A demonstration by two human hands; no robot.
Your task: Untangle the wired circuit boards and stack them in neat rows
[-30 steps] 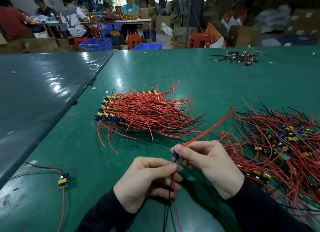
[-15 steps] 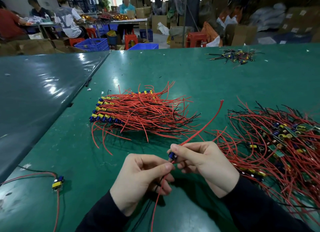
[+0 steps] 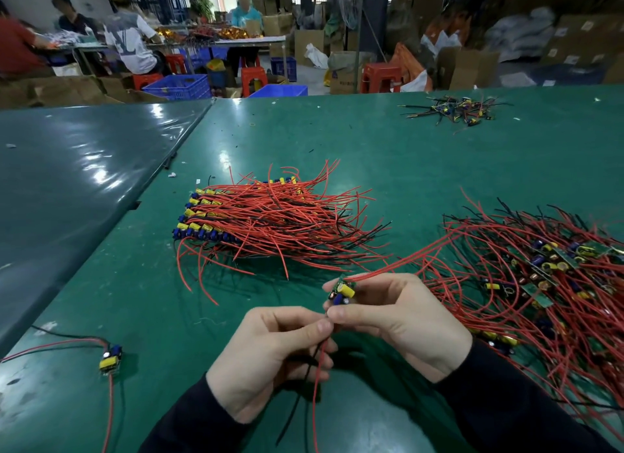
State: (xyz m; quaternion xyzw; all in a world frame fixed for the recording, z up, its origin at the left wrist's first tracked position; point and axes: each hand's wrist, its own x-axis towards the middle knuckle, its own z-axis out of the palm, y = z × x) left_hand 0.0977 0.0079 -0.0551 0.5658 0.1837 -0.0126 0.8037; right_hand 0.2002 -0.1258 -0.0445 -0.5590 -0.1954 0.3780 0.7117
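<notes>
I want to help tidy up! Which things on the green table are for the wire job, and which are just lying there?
For the job:
- small board held in the right hand
- its wires pinched by the left hand
- neat stack
- tangled pile
- lone board, near left

Just lying about:
- far small heap
- blue crates
- red stools

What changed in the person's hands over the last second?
The right hand has turned the circuit board it pinches, so its yellow and blue parts now face the camera; before, only a blue tip showed. The left hand keeps pinching the red and black wires hanging below. The stacked rows and tangled pile lie as before.
</notes>
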